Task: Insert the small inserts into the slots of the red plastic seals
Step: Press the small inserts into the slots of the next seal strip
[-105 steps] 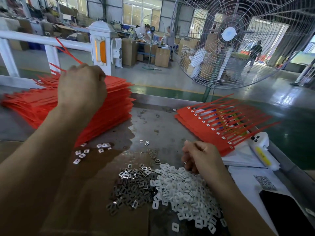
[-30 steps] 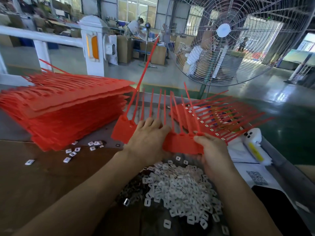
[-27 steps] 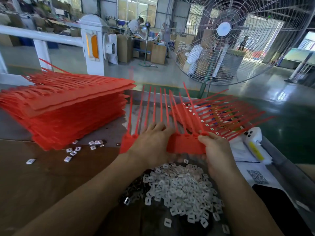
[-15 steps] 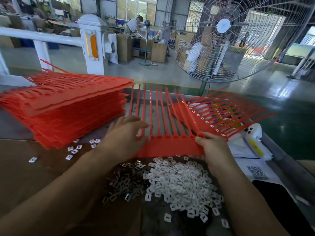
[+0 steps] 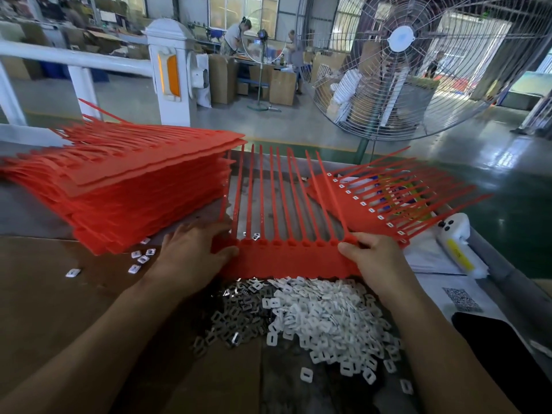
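A big pedestal fan (image 5: 400,43) stands on the workshop floor beyond the bench (image 5: 44,294). On the bench's left side lies a tall stack of red seal strips (image 5: 134,192), well apart from a smaller fanned pile of finished strips (image 5: 382,204) at the right, whose slots already show white inserts.

Between those two piles lies the strip of red plastic seals (image 5: 286,258) now in hand: a flat band of joined heads nearest the person, its thin tails pointing away toward the fan. The left hand (image 5: 191,252) rests on the band's left end with fingers spread fairly straight, thumb against the edge. The right hand (image 5: 376,258) pinches the band's right corner between thumb and fingers.

Just beside the band's near edge sits a heap of white plastic inserts (image 5: 328,318), touching a darker heap of metal clips (image 5: 236,306) on its left. A few stray inserts (image 5: 140,258) lie under the big stack's corner.

The strip looks light and thin; the tails are whippy and likely to flex or snag, so the stiffer head band is the place to hold it, flat on the bench. The inserts are tiny and light, probably best pinched singly by their edges.
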Demonstrator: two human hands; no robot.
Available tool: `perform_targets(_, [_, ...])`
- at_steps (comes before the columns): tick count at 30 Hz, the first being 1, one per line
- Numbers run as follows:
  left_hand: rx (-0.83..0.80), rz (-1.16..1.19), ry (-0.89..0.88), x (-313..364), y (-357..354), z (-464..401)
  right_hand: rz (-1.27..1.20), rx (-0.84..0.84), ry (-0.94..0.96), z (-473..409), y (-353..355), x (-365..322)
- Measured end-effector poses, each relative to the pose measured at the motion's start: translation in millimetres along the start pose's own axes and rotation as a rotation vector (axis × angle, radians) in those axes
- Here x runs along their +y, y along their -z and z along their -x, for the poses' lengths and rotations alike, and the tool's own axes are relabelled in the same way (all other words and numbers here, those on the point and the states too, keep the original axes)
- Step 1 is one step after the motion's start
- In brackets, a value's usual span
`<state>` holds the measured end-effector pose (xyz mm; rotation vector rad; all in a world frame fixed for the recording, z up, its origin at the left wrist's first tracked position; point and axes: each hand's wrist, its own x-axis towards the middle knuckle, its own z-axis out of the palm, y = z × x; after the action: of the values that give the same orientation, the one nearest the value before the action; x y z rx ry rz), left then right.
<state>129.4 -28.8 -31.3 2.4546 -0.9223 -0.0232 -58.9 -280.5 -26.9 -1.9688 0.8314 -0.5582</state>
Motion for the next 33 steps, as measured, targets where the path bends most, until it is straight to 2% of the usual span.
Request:
perform_targets(4, [0.011, 0.016, -0.006, 0.1, 1.7, 5.0, 0.109, 0.042, -0.002, 5.6, 1.3, -6.1])
perform_targets(8, [0.025, 0.041, -0.013, 1.7, 4.1, 7.3, 0.38, 0.072, -0.009, 12.0, 1.6, -14.0])
perform_targets(10, [0.013, 0.053, 0.001, 1.6, 4.6, 7.0, 0.585, 0.139, 0.054, 17.6, 0.2, -21.4])
perform_targets(12, [-0.003, 0.062, 0.011, 1.4, 4.3, 7.1, 0.667, 0.216, 0.227, 22.8, -4.1, -30.1])
perform_targets(14, [-0.013, 0.062, 0.01, 1.6, 4.1, 7.7, 0.546, 0.13, 0.413, 32.0, -13.5, -42.4])
perform_targets(16, [-0.013, 0.059, 0.006, 2.2, 4.7, 7.8, 0.421, -0.126, 0.536, 44.0, -29.0, -53.5])
perform_targets(18, [-0.009, 0.055, 0.002, 3.1, 5.6, 7.5, 0.446, -0.349, 0.644, 53.0, -46.0, -60.0])
perform_targets(20, [-0.006, 0.036, 0.004, 4.6, 7.1, 7.6, 0.522, -0.463, 0.724, 57.4, -58.7, -63.1])
perform_targets(24, [-0.028, 0.028, 0.033, 7.0, 11.6, 7.5, 0.646, -0.526, 0.788, 61.4, -70.4, -61.1])
perform_targets(33, [-0.049, 0.07, 0.031, 7.2, 15.5, 10.2, 0.529, -0.47, 0.799, 67.9, -77.7, -62.5])
